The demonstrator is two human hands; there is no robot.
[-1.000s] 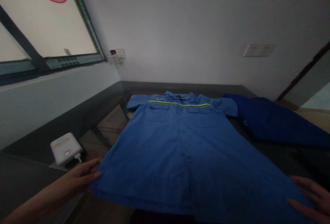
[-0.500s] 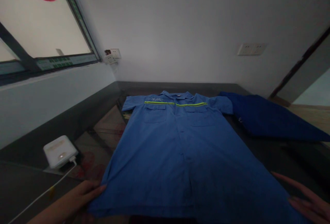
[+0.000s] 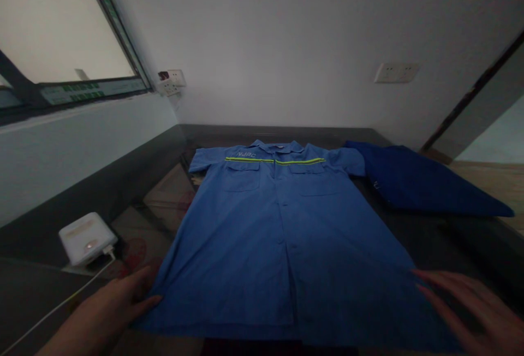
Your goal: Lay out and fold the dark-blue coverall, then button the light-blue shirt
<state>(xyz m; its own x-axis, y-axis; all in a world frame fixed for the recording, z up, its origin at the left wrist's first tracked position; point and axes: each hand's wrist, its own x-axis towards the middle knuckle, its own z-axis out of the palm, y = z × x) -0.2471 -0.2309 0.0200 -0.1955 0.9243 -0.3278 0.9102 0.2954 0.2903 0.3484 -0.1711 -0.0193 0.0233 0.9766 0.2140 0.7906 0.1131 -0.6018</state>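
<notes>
A blue short-sleeved work shirt (image 3: 245, 236) lies front up on the dark table, collar away from me, with yellow-green stripes and lettering across the chest. At its lower left corner, my left hand (image 3: 110, 307) is closed, the thumb over the fabric edge and the other fingers partly hidden. My right hand (image 3: 470, 301) is by the lower right side of the shirt, fingers stretched out and apart, fingertips at the side edge.
A darker blue folded cloth (image 3: 426, 181) lies at the right beside the shirt's sleeve. To the left stands a white box-shaped device (image 3: 87, 237) with a white cable (image 3: 57, 308). A wall (image 3: 278, 45) with sockets (image 3: 396, 72) closes off the table's far edge (image 3: 278, 132).
My right hand has moved left and inward onto the shirt's side edge. The left hand stays at the lower left corner. The view has shifted slightly.
</notes>
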